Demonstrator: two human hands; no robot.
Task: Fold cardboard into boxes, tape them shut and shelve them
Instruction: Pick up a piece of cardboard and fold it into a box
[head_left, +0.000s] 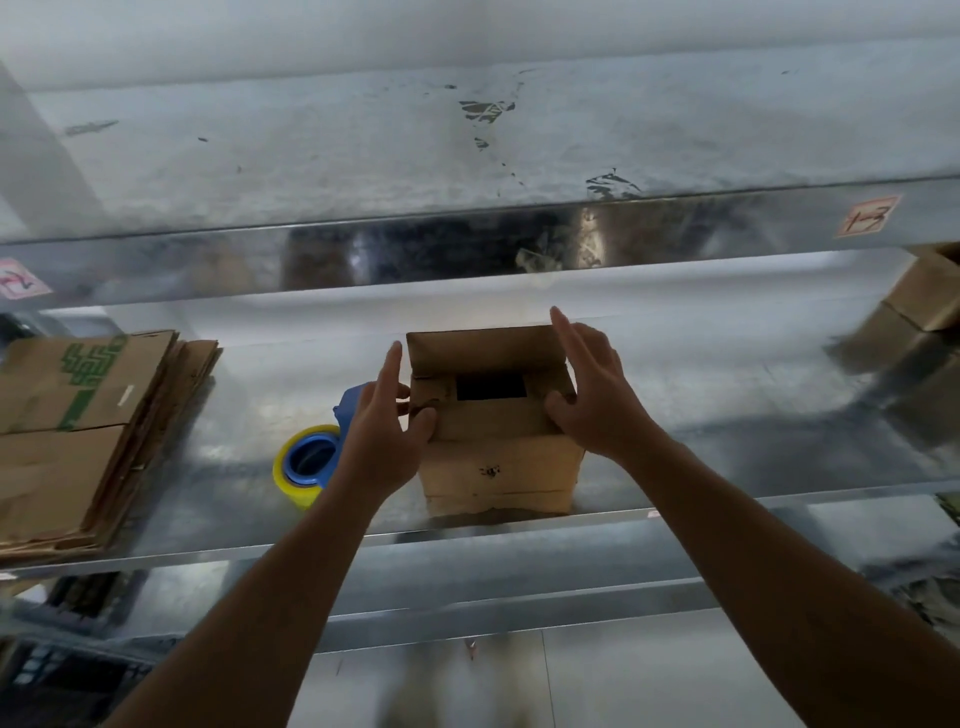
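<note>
A blue tape dispenser (353, 402) sits half hidden behind the left hand (382, 441). The stack of flattened cardboard (78, 431) runs off the left edge; blurred cardboard boxes (919, 312) at far right are cut by the frame. Handwriting on the shelf-edge labels (866, 215) is unreadable, and dark items (67, 649) low at near left are indistinct.

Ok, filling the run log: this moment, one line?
box on shelf | far flap up | left hand, right hand on box sides | tape left
</note>
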